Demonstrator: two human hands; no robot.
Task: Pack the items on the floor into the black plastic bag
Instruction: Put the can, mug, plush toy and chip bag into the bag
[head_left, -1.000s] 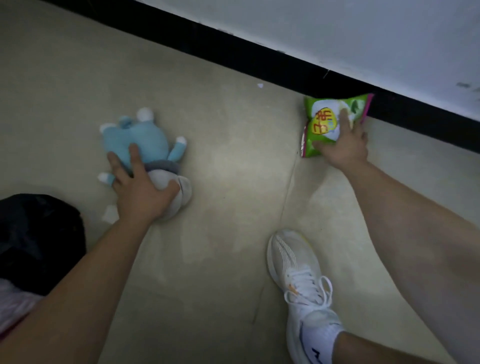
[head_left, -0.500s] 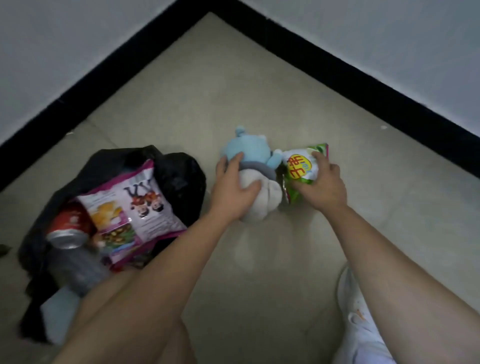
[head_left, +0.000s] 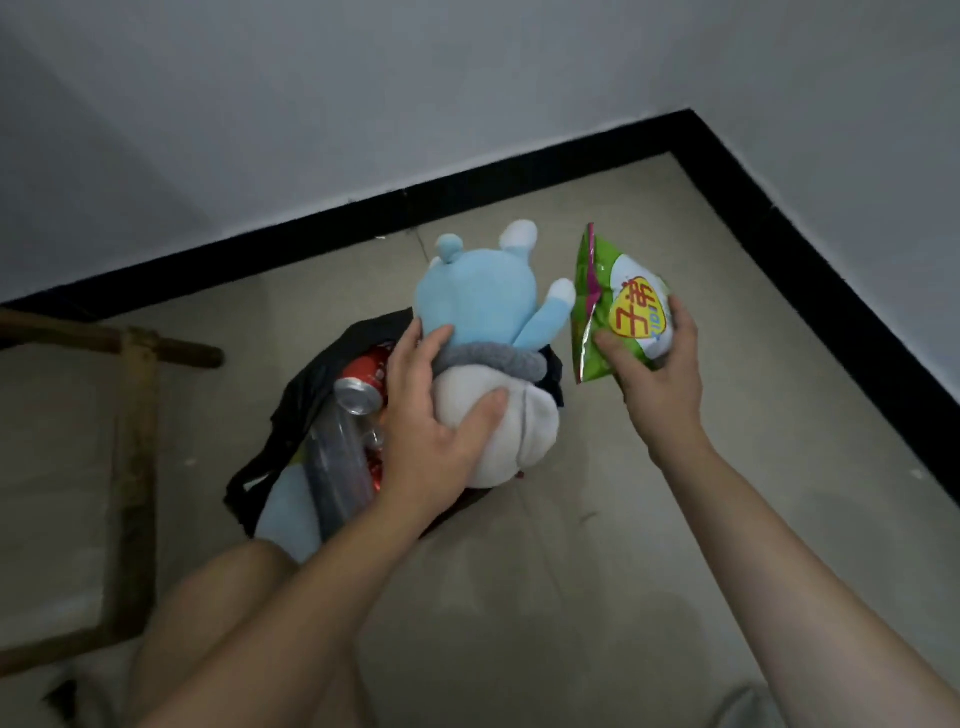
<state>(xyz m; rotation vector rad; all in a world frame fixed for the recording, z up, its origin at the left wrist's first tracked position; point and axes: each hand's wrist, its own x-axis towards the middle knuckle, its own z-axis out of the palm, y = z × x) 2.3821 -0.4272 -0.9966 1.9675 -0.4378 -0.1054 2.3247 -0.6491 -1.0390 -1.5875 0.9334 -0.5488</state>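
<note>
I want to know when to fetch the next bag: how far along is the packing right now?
Done: the black plastic bag already holds a red can and other items. In hand: the left hand holds the blue plush toy over the bag's opening, and the right hand holds the green snack packet beside it. Left: both must go in; no other loose items show on the visible floor.

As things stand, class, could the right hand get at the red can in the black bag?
Probably not directly: the right hand is shut on the green snack packet, and the plush toy, held by the left hand, sits between it and the red can.
</note>
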